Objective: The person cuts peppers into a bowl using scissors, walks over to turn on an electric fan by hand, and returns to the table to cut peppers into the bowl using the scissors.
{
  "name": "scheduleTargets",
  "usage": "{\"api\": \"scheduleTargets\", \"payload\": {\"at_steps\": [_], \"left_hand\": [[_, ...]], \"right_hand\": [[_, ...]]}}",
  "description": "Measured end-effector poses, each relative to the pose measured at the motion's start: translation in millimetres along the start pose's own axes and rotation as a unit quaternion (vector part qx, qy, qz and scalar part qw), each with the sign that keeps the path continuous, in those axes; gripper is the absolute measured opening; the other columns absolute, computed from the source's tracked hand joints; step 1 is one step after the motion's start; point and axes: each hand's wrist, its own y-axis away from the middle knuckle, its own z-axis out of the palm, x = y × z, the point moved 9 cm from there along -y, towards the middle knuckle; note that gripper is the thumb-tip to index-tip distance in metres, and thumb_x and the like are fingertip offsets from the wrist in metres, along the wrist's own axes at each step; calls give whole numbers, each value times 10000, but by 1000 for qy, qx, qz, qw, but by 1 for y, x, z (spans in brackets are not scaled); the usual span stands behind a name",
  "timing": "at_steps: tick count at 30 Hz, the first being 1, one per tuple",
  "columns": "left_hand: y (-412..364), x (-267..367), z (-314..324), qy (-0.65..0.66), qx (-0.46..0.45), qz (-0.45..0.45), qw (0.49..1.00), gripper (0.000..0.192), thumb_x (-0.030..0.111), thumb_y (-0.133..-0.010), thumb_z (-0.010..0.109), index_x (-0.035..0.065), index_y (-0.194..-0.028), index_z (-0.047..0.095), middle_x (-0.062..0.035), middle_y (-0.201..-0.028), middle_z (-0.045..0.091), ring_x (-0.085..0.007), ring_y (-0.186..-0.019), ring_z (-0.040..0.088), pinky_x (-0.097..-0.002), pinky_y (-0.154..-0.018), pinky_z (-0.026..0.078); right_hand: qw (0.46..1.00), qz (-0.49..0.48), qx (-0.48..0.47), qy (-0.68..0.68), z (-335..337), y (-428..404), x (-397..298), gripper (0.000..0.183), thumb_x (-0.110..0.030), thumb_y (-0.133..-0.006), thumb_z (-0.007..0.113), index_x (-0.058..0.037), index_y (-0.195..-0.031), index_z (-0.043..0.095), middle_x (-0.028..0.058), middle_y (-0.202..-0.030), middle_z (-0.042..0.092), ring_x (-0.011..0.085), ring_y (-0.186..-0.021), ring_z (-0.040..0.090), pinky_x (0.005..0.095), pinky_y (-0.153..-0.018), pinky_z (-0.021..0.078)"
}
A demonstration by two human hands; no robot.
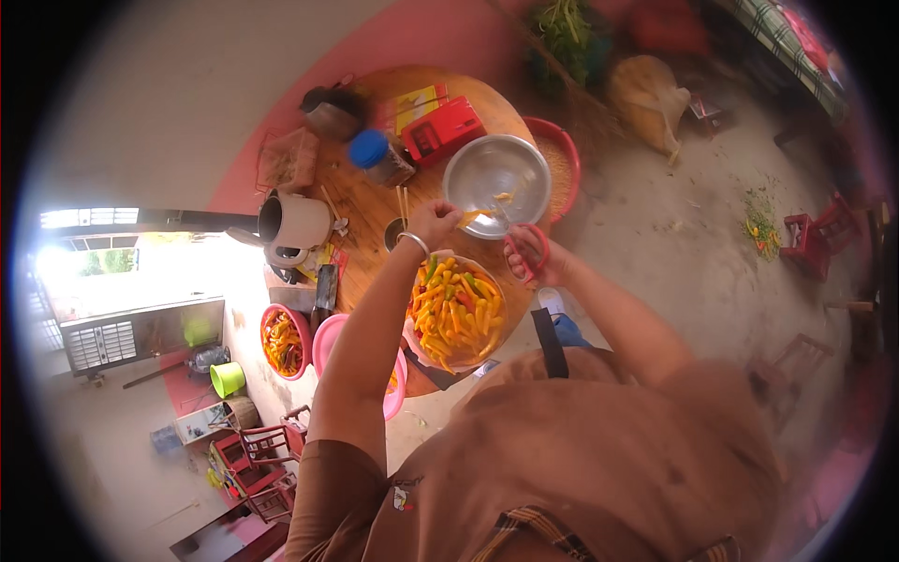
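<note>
Over the near rim of a steel bowl (484, 168), my left hand (433, 223) pinches a yellow chili pepper (475, 216). My right hand (534, 260) grips red-handled scissors (542, 246), whose blades point towards the pepper and the bowl. Whether the blades touch the pepper is too small to tell. A few yellow pieces (503, 197) lie inside the bowl. Just below my hands stands a container heaped with yellow and orange peppers (456, 305), a few green and red ones among them. A bracelet (414, 242) circles my left wrist.
The round wooden table (365, 218) also bears a blue-lidded jar (379, 158), a red box (444, 130), a pale pot (295, 219) and a cleaver (325, 288). A red basin of grain (558, 168) stands behind the bowl. To the left is a pink basin of peppers (284, 342).
</note>
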Motion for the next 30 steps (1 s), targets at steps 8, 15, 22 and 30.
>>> {"api": "scheduleTargets", "payload": {"at_steps": [8,15,22,30], "left_hand": [[40,-33,-30,161,152,-85,971,231,243,-861,663,34,-957,641,-27,-777,629,-112,-654,587,-241,-617,503],[161,-93,-23,405,264,-13,875,220,194,-918,601,17,-1049,606,-38,-875,627,-109,-738,612,-238,-683,536],[333,-211,-15,543,375,-71,748,202,208,-900,637,48,-1017,601,-44,-879,646,-135,-756,640,-261,-662,550],[426,-279,-46,582,394,-56,710,203,209,-880,664,67,-1013,607,-28,-875,641,-121,-751,626,-256,-683,541]], "right_hand": [[942,21,75,328,-2,3,-13,444,-548,-867,577,-112,-934,527,-14,-731,515,91,-599,515,237,-519,437],[873,174,-67,451,72,41,53,442,-545,-894,516,-110,-969,496,-16,-719,519,98,-648,522,241,-526,410],[691,327,-207,610,156,8,178,423,-528,-909,489,-108,-951,477,-21,-683,505,69,-516,469,195,-426,349],[694,366,-170,597,195,-45,323,353,-468,-893,588,-125,-860,511,-56,-639,474,40,-513,460,199,-444,378]]}}
